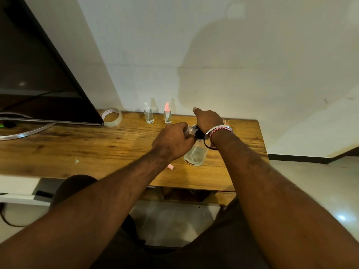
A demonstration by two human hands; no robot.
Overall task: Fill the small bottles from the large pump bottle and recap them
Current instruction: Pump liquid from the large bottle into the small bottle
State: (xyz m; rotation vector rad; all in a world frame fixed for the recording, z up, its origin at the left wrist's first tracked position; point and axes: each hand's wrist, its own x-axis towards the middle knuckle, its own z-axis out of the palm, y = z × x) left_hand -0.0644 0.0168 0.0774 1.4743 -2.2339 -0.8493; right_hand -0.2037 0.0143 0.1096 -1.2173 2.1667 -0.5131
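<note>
Head view, looking down on wooden desk [97, 148] against white wall. Large pump bottle [195, 154] upright near right end of desk, clear, black pump collar at top. Right hand [208, 119] over pump head, palm down, wrist bangles [217, 133] hanging in front of bottle neck; fingers hidden behind hand, cannot tell grip. Left hand [172, 140] curled round small clear bottle [189, 130], held tilted at pump spout, mostly covered by fingers. Two more small bottles at back edge by wall: white-capped bottle [148, 114], pink-capped bottle [167, 114], just beside each other, well apart from hands. Pink cap [170, 167] lying on desk under left wrist. Tape roll [112, 117] far left by dark monitor [38, 74].
</note>
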